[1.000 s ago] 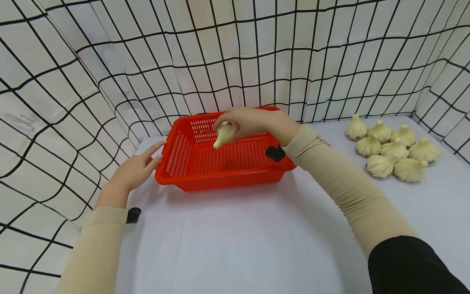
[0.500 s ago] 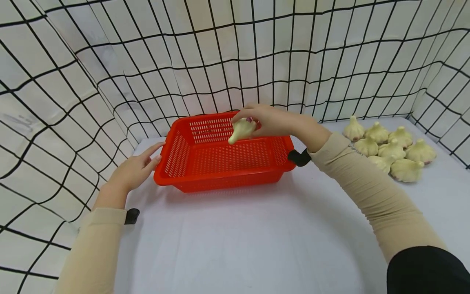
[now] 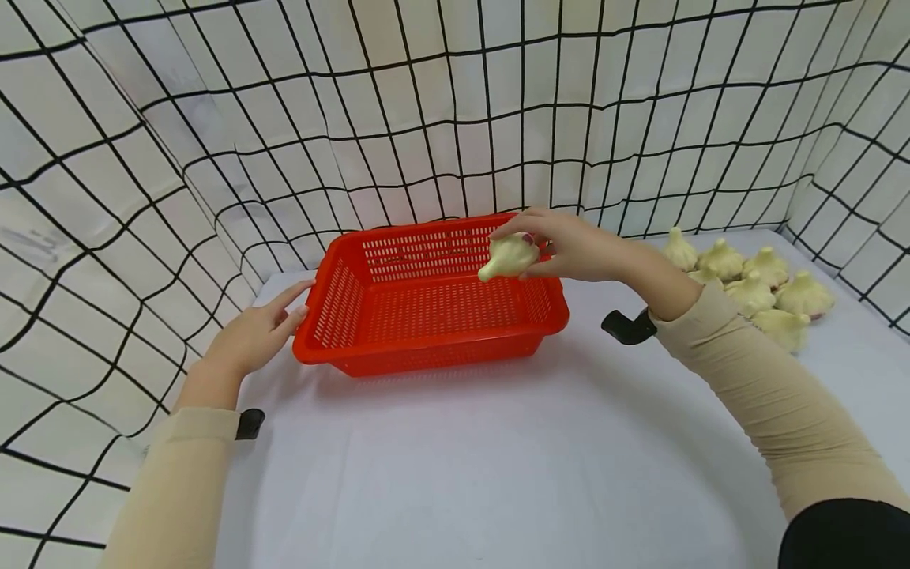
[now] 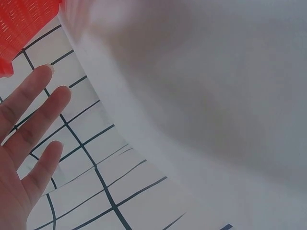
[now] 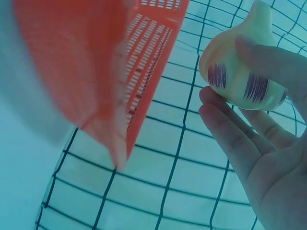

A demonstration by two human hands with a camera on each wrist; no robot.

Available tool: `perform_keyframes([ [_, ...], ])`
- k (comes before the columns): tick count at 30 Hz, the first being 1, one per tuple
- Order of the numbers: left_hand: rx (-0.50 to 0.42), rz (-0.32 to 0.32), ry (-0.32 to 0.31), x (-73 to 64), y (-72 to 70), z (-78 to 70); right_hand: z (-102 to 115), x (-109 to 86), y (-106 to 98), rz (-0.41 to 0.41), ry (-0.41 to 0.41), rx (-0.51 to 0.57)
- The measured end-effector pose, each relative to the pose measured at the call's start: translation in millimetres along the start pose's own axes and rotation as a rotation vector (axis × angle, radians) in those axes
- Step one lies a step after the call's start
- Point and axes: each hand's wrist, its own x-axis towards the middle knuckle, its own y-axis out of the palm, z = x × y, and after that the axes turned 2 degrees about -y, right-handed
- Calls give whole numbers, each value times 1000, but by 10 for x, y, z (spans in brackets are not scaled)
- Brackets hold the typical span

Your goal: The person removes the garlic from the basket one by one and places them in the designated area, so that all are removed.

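Note:
My right hand (image 3: 579, 246) pinches a garlic bulb (image 3: 512, 255) above the right end of a red plastic basket (image 3: 434, 348). In the right wrist view the garlic bulb (image 5: 240, 62) shows purple streaks, held between thumb and fingers, apart from the basket wall (image 5: 153, 72). At the basket's left rim, my left hand (image 3: 252, 338) lies with its fingers extended. The left wrist view shows that hand (image 4: 29, 143) with spread, straight fingers close to the red basket (image 4: 24, 24); whether they touch it I cannot tell. The basket's visible floor is bare.
Several more garlic bulbs (image 3: 753, 276) stand grouped on the white tabletop (image 3: 455, 466) at the right, partly behind my right forearm. A white wall with a black grid (image 3: 455, 118) rises behind and at both sides.
My right hand has moved right with the garlic bulb, from over the basket's middle to its right end. The left hand stays by the left rim.

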Motion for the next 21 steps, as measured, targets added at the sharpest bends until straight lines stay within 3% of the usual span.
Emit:
perform_keyframes([
  [17,2,7,7,25,1,23,-257,-817,-162,-188,115,163],
  [21,-2,7,3,21,5,26,-289,-990,-213,-228,168,159],
])
